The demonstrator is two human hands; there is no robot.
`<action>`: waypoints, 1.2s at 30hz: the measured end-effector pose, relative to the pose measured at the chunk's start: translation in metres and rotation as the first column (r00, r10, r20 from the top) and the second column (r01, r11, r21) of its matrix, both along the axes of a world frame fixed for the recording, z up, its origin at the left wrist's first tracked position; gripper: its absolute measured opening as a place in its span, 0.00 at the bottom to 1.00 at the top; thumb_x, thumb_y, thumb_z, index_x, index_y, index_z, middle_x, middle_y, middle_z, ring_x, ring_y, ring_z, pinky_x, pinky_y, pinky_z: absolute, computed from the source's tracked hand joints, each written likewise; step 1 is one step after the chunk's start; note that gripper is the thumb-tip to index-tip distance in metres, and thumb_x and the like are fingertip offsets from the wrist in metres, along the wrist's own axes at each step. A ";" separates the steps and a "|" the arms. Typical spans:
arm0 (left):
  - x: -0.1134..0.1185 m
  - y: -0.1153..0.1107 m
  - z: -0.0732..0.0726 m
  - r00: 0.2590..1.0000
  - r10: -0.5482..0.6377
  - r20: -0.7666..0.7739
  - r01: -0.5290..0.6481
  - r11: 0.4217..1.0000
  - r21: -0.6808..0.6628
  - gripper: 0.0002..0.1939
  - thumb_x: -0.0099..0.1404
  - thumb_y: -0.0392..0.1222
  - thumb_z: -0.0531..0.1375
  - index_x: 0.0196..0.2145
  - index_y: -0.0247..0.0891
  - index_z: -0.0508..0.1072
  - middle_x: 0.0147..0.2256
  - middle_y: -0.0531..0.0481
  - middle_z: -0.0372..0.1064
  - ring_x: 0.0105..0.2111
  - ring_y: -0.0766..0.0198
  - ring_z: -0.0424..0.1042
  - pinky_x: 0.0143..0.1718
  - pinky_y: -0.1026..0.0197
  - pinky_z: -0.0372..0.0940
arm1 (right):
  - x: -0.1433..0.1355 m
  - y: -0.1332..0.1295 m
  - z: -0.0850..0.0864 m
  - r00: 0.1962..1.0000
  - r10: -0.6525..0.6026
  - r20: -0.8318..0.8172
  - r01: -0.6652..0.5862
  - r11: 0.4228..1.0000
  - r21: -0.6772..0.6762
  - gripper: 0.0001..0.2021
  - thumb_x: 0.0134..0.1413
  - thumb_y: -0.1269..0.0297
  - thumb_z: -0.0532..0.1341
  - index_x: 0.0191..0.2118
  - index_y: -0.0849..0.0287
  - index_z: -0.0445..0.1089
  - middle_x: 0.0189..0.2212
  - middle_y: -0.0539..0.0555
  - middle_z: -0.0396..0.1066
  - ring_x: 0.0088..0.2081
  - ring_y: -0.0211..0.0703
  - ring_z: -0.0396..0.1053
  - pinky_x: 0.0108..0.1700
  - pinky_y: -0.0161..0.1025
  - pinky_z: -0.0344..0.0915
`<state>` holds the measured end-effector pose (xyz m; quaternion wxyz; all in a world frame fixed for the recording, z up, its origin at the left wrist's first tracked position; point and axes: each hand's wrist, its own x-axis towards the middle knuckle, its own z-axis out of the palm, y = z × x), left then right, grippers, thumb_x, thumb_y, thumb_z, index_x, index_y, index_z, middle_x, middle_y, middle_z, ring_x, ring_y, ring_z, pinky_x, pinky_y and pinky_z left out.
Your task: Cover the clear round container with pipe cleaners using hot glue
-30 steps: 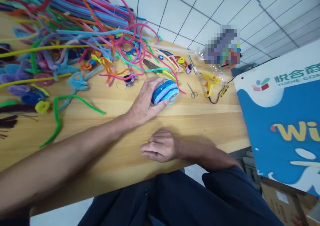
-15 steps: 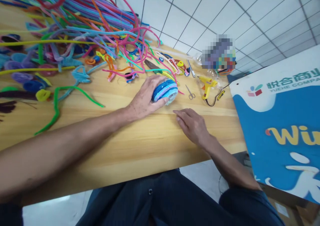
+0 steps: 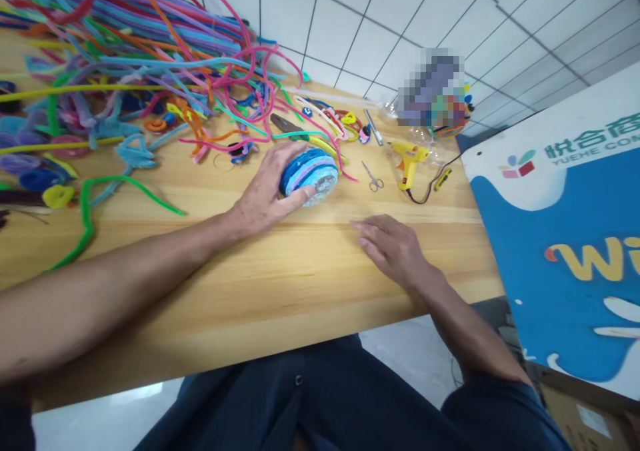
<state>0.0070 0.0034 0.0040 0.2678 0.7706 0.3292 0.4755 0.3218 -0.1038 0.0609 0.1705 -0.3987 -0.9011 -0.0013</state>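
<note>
The left hand (image 3: pixel 257 201) grips the round, fuzzy, blue-striped ball (image 3: pixel 311 169) on the yellowish wooden table (image 3: pixel 290 271), the right hand (image 3: pixel 393 248) lies loose and empty, and the ball looks light, maybe squishy, best held round its sides.

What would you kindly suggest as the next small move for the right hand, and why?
I would probably bring the bare right hand over to the uncovered right side of the round, fuzzy, blue-and-lilac striped object. The bare left hand grips only its left side, while the right hand looks empty and is close by, with only bare wood visible between.
</note>
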 end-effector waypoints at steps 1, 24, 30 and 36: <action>0.000 0.000 0.000 1.000 -0.004 0.003 0.004 1.000 -0.009 0.39 0.74 0.71 0.62 0.73 0.50 0.64 0.72 0.39 0.67 0.74 0.38 0.66 0.77 0.30 0.62 | 0.007 -0.005 0.002 1.000 0.000 -0.026 0.000 1.000 0.003 0.16 0.76 0.67 0.62 0.63 0.54 0.79 0.49 0.60 0.85 0.47 0.51 0.82 0.47 0.47 0.81; -0.003 -0.001 0.004 1.000 -0.008 0.008 0.008 0.999 -0.054 0.39 0.72 0.73 0.64 0.71 0.54 0.66 0.72 0.43 0.68 0.74 0.38 0.66 0.78 0.29 0.61 | 0.007 -0.019 0.011 0.937 -0.171 -0.304 0.133 0.981 -0.141 0.01 0.72 0.65 0.68 0.44 0.51 0.77 0.34 0.50 0.81 0.32 0.42 0.77 0.34 0.39 0.76; -0.006 -0.003 0.004 1.000 -0.006 -0.020 0.005 0.999 -0.039 0.38 0.74 0.69 0.64 0.73 0.53 0.64 0.72 0.41 0.67 0.74 0.39 0.67 0.77 0.30 0.63 | -0.012 0.030 0.010 0.889 -0.255 -0.379 0.175 0.956 -0.233 0.10 0.75 0.59 0.61 0.37 0.52 0.70 0.30 0.49 0.72 0.31 0.42 0.71 0.36 0.42 0.69; -0.007 -0.007 0.003 0.999 0.016 -0.034 -0.019 0.997 -0.071 0.38 0.76 0.68 0.63 0.75 0.55 0.61 0.74 0.40 0.65 0.75 0.41 0.66 0.78 0.32 0.63 | -0.025 0.089 -0.006 0.776 -0.333 -0.536 0.199 0.935 -0.293 0.22 0.77 0.51 0.57 0.28 0.52 0.64 0.23 0.47 0.66 0.27 0.41 0.65 0.35 0.42 0.63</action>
